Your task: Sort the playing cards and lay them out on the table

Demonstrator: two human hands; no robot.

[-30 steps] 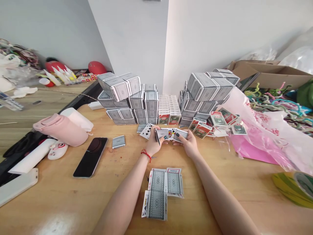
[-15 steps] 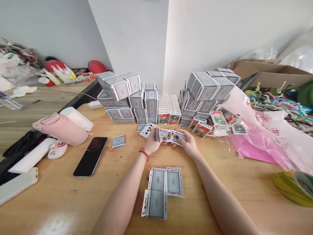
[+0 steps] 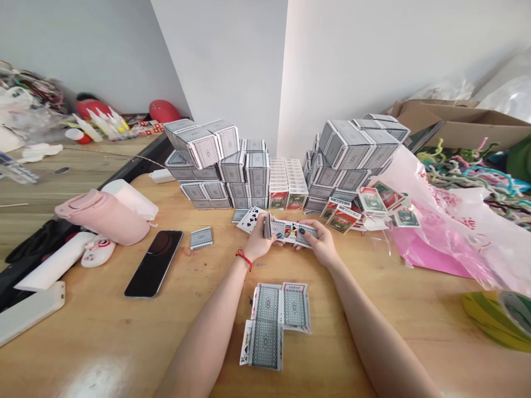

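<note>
Both my hands hold a fan of playing cards (image 3: pixel 287 231) low over the wooden table (image 3: pixel 373 287). My left hand (image 3: pixel 258 241), with a red string at the wrist, grips the fan's left end, where the cards stand on edge. My right hand (image 3: pixel 320 243) pinches the right end. A few cards lie face up beside the left hand (image 3: pixel 249 218). Nearer to me sit three face-down card piles (image 3: pixel 276 323). A single small deck (image 3: pixel 201 238) lies to the left.
Stacks of boxed card decks (image 3: pixel 232 166) and a second pile (image 3: pixel 352 155) line the wall. A black phone (image 3: pixel 154 263), pink bottle (image 3: pixel 103 216) and white case (image 3: pixel 31 312) lie left. Pink plastic bag (image 3: pixel 435 232), cardboard box (image 3: pixel 456 124) and tape roll (image 3: pixel 510 318) are right.
The hands shifted slightly and the fan of cards spread a little further; my right hand's end dropped lower. Nothing else moved.
</note>
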